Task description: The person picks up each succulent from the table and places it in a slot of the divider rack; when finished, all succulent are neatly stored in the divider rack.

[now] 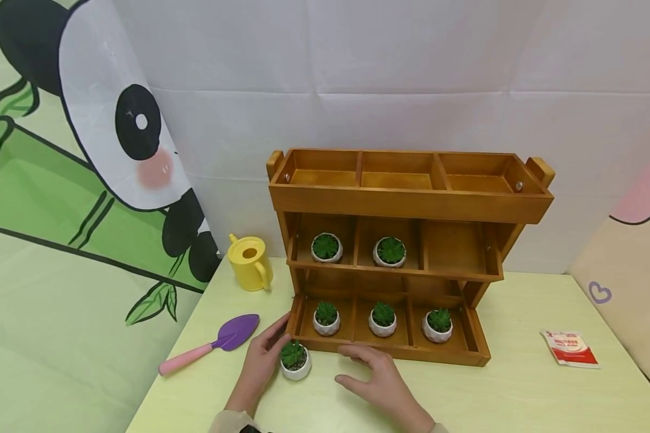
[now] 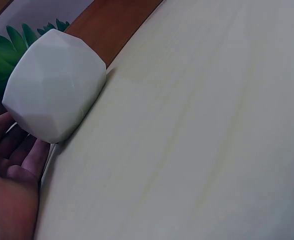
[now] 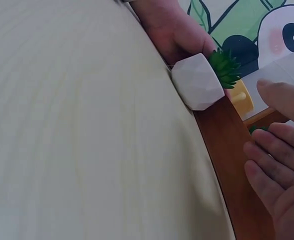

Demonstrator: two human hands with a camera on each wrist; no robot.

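A small succulent in a white faceted pot point(image 1: 295, 364) stands on the table before the left front corner of a brown wooden tiered shelf point(image 1: 390, 355). My left hand point(image 1: 261, 359) lies along the pot's left side, fingers reaching toward that corner and thumb close to the leaves. In the left wrist view its fingers show behind the pot point(image 2: 57, 87); whether they touch it I cannot tell. To the pot's right, my right hand point(image 1: 376, 380) hovers in front of the shelf's lower edge, fingers apart and holding nothing. The right wrist view shows that palm point(image 3: 287, 165) facing the pot.
Potted succulents sit in all three bottom compartments, one being the right succulent point(image 1: 437, 325), and in the middle tier's left and centre ones. A yellow watering can point(image 1: 249, 264) and a purple trowel with pink handle point(image 1: 211, 346) are at left. A red-white packet point(image 1: 570, 349) lies at right.
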